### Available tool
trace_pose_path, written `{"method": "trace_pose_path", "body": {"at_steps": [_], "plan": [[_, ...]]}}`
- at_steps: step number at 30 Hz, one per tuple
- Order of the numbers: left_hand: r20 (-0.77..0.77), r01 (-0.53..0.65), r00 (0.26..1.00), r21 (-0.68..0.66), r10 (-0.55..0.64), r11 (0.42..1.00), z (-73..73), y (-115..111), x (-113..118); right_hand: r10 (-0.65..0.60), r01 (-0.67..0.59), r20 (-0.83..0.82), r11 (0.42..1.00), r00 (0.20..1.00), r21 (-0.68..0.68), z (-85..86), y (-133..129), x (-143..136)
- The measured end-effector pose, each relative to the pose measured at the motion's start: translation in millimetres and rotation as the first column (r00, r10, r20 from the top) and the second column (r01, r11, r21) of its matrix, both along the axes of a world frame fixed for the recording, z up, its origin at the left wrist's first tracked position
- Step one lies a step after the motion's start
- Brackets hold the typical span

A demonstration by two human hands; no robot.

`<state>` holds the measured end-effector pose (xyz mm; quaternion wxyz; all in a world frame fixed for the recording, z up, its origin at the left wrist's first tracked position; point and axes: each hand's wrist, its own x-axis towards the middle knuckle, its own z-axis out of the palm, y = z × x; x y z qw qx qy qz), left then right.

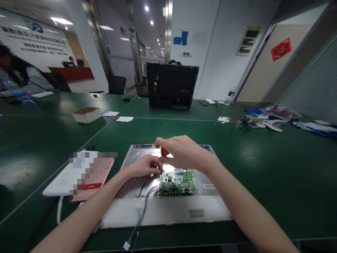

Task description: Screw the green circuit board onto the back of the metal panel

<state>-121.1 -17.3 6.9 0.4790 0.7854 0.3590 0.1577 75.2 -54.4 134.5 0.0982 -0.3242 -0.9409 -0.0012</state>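
Observation:
A flat metal-backed panel (168, 211) lies on the green table, with a green circuit board (177, 183) on its middle. My right hand (181, 151) is closed round the red and black handle of a screwdriver (164, 151), held upright over the board's top left corner. At that same corner my left hand (147, 166) has its fingertips pinched together near the screwdriver's shaft; whatever they hold is too small to make out. Dark cables (145, 207) run from the board's left side over the panel's front edge and end in a white connector (126, 245).
Left of the panel lie a white device (58, 179) and a pink booklet (98, 172). Farther back stand an open white box (87, 115) and a black monitor housing (172, 86). Plastic bags and parts (273, 117) lie at the right. A person sits at the far left.

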Motion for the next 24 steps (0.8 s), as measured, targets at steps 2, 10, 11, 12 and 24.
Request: {"method": "trace_pose_path", "body": {"at_steps": [2, 10, 11, 12, 24], "plan": [[0.007, 0.004, 1.0, -0.012, -0.004, 1.0, 0.2, -0.2, 0.3, 0.03, -0.03, -0.022, 0.999, 0.999, -0.032, 0.9, -1.1, 2.3], [0.011, 0.005, 1.0, -0.038, -0.005, 0.999, -5.2, 0.7, -0.9, 0.01, -0.01, -0.022, 1.0, 1.0, -0.017, 1.9, -3.1, -0.3], [0.017, 0.008, 1.0, -0.034, -0.007, 0.999, -5.6, 0.9, -1.2, 0.001, -0.001, -0.019, 1.0, 1.0, -0.007, 1.5, -2.5, -1.1], [0.019, 0.008, 1.0, -0.029, -0.007, 1.0, -5.7, 1.0, -1.4, -0.008, 0.008, -0.013, 1.0, 1.0, 0.003, 1.0, -1.7, -1.7], [-0.002, 0.003, 1.0, 0.04, -0.003, 0.999, 1.7, -0.6, -0.7, 0.038, -0.039, -0.057, 0.999, 0.998, -0.032, 1.3, -3.3, -1.4]]}}
